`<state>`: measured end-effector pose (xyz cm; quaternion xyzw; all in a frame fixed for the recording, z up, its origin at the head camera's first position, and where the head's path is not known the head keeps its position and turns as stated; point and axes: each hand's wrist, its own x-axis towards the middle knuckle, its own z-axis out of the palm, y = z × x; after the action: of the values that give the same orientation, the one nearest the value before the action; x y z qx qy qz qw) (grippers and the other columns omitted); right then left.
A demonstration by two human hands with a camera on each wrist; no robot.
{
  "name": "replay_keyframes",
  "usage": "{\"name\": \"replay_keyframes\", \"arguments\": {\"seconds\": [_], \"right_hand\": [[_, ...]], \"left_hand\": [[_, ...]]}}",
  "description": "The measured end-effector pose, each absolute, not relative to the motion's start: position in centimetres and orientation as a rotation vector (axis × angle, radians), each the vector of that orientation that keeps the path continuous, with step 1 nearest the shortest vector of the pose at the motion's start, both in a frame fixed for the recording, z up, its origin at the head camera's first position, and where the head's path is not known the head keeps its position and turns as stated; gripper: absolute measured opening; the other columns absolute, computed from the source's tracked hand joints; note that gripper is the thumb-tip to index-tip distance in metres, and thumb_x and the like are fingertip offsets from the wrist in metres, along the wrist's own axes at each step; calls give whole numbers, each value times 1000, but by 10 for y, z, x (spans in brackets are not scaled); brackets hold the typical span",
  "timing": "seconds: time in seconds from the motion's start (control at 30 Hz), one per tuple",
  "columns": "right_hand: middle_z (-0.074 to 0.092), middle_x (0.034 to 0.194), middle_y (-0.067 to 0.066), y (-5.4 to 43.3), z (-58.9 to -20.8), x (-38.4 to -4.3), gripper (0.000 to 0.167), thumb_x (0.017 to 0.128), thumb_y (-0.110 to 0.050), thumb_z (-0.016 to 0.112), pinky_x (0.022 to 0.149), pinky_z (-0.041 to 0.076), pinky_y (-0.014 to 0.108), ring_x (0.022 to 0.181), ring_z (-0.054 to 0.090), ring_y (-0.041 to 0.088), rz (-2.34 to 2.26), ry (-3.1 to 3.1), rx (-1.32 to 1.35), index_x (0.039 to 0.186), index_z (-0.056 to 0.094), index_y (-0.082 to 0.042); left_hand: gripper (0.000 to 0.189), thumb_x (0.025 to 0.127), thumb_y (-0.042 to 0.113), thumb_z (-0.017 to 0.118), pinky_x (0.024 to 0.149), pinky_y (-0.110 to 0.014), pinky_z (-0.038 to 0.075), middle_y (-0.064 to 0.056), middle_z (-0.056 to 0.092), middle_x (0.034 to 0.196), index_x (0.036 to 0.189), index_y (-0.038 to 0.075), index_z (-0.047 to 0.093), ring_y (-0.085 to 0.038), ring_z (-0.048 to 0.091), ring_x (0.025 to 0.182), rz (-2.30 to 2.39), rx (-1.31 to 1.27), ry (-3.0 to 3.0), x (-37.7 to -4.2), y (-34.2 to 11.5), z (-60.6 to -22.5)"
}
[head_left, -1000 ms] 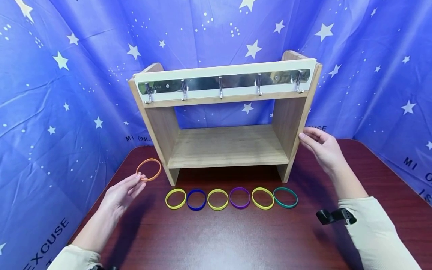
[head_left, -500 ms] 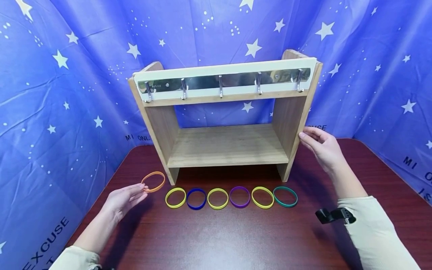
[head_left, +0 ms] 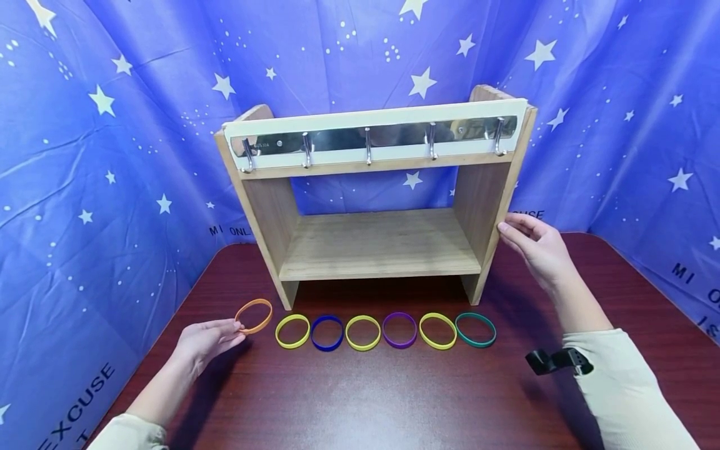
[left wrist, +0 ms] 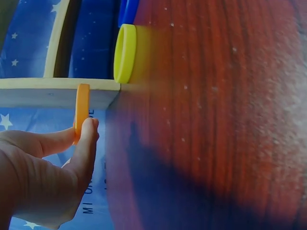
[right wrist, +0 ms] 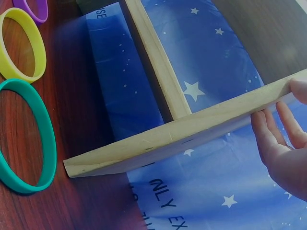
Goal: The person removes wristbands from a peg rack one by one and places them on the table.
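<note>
My left hand point(head_left: 205, 344) pinches an orange silicone wristband point(head_left: 270, 310) between thumb and fingers. In the left wrist view, the band point(left wrist: 82, 103) stands edge-on beyond the fingertips, with its shadow falling on the tabletop. The band is just left of the row's first yellow wristband point(head_left: 280, 337). On the other side, my right hand point(head_left: 537, 250) grips the right side panel of a wooden shelf point(head_left: 382, 244). Its thumb lies on the panel's front edge, and the fingers point(right wrist: 266, 132) bear on the outer face.
Along the shelf's front runs a row of wristbands: yellow, blue point(head_left: 328, 347), yellow point(head_left: 363, 347), purple point(head_left: 400, 345), yellow point(head_left: 439, 345) and green point(head_left: 477, 344). Bare metal hooks point(head_left: 368, 147) line the shelf's top rail. Star-printed blue cloth point(head_left: 140, 156) surrounds the dark red table point(head_left: 360, 400).
My left hand has brought the orange wristband down toward the tabletop, close to the left end of the row. The right hand stays on the shelf's side panel.
</note>
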<state>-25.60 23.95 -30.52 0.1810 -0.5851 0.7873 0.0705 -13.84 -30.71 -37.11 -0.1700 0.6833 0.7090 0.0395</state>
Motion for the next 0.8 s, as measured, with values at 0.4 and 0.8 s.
{"name": "replay_keyframes", "arguments": {"seconds": [0.4, 0.8], "right_hand": [[69, 89, -8, 239, -306, -256, 24, 91, 5, 58, 80, 57, 11, 85, 66, 0, 2387, -1749, 537, 97, 69, -15], [69, 89, -6, 239, -305, -256, 24, 90, 5, 58, 79, 57, 11, 85, 66, 1, 2407, -1728, 540, 96, 69, -14]], "left_hand": [[42, 90, -10, 53, 72, -24, 62, -1, 69, 80, 125, -29, 39, -7, 67, 74, 2140, -588, 2073, -136, -309, -386], [39, 92, -5, 54, 71, -23, 63, -3, 68, 77, 123, -25, 43, -10, 69, 71, 1995, -608, 2125, -137, -306, -385]]}}
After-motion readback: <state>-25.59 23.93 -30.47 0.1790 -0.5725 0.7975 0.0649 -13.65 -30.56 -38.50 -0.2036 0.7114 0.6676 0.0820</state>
